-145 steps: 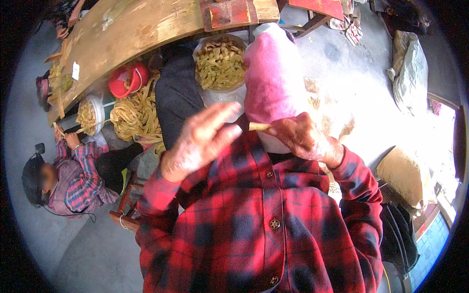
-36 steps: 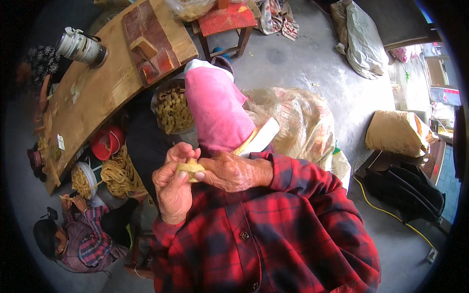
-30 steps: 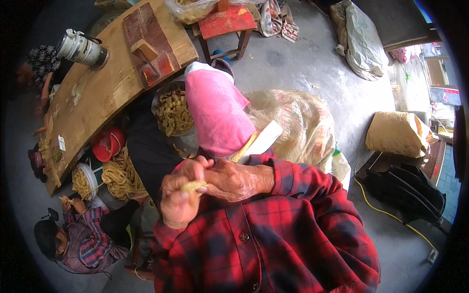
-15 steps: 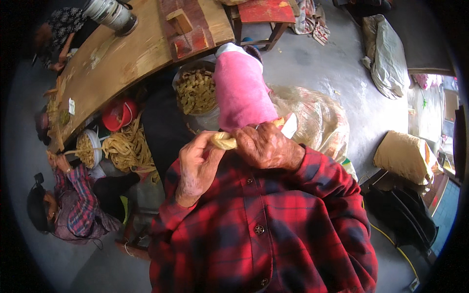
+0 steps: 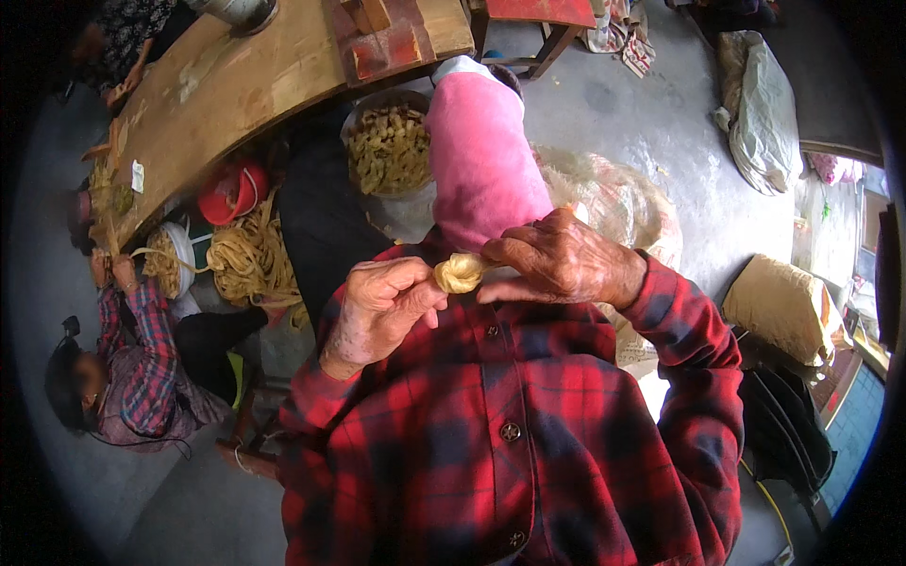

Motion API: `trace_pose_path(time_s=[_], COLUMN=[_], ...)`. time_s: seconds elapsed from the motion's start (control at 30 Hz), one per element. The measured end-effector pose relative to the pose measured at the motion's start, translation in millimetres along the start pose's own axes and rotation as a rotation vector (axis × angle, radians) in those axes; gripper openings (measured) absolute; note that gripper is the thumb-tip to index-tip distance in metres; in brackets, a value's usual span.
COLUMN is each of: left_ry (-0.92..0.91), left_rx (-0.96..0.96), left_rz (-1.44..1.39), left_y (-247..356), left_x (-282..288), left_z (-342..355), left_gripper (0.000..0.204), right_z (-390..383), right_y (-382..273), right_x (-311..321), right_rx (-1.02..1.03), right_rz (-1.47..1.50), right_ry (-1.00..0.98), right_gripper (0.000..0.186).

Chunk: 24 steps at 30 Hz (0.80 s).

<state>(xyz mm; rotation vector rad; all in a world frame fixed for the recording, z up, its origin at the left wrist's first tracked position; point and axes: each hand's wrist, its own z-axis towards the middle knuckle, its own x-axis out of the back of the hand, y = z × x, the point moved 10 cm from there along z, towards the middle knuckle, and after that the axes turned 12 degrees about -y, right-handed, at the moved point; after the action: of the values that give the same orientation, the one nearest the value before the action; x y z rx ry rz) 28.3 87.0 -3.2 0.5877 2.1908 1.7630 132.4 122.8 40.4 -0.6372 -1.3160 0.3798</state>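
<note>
My left hand (image 5: 387, 307) pinches a small coiled roll of pale yellow strip (image 5: 458, 272) in front of the red plaid shirt. My right hand (image 5: 562, 259) is just right of the roll, thumb and forefinger apart around its end, the fingertips close to or touching it. Beyond my hands lies a long pink cloth-covered shape (image 5: 481, 141), probably over a leg. Left of it stands a basin (image 5: 387, 141) of knotted yellowish pieces.
A wooden board (image 5: 217, 85) spans the upper left. Below it are a red bucket (image 5: 231, 193), loose strips (image 5: 250, 259) and a co-worker (image 5: 142, 377) handling strips. Another person (image 5: 123, 47) is at the top left. Sacks (image 5: 774, 302) lie right, a red stool (image 5: 538, 14) above.
The yellow strip now shows as a rounded coil. My right hand has moved up and right, its thumb extended. The view has shifted, bringing the board higher in the picture.
</note>
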Motion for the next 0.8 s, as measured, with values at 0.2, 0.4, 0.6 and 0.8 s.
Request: trace_pose_path(time_s=[0.2, 0.4, 0.6, 0.8], left_ry=[-0.036, -0.042, 0.075, -0.048], left_rx=[-0.052, -0.018, -0.077, -0.196], left_rz=[0.085, 0.153, 0.381, 0.598], left_y=[7, 3, 20, 35], left_x=[6, 14, 21, -14], left_z=[-7, -14, 1, 29], left_gripper=[0.021, 0.014, 0.047, 0.038], right_z=[-9, -5, -2, 1], right_y=[9, 22, 43, 49], right_x=[-4, -14, -28, -28], right_rx=[-0.003, -0.072, -0.21, -0.195], right_rz=[0.258, 0.441, 0.672, 0.674], right_ry=[-0.041, -0.024, -0.11, -0.073], right_gripper=[0.015, 0.018, 0.02, 0.022])
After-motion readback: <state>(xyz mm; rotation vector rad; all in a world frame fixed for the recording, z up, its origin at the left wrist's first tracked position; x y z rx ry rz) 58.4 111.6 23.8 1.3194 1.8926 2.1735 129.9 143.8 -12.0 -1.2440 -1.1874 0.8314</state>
